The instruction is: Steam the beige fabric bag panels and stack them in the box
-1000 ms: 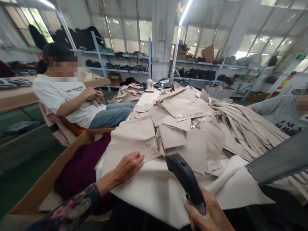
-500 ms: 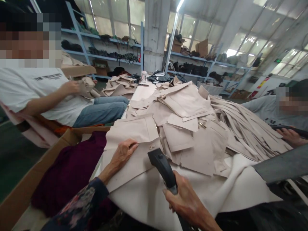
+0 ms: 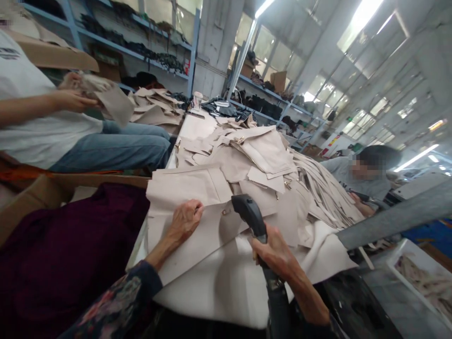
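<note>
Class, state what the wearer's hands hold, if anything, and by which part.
The right hand holds a black handheld tool by its handle, below the curved head. The left hand rests on a beige fabric panel; any hold is unclear.

Tube lamp (image 3: 264, 8) glaring above fabric pile (image 3: 229, 162), windows (image 3: 267, 41) pale behind it; soft shadow on white cloth (image 3: 249, 282) nearside; purple cloth (image 3: 81, 240) left of pile dim, blurred.

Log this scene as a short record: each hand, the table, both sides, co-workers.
Left hand: resting on beige piece
Right hand: gripping black handheld tool
Table: beige pile, beige strips to its right
Left side: purple cloth in cardboard box
Right side: grey bar
Left co-worker: holding beige material
Right co-worker: beyond strips
</note>
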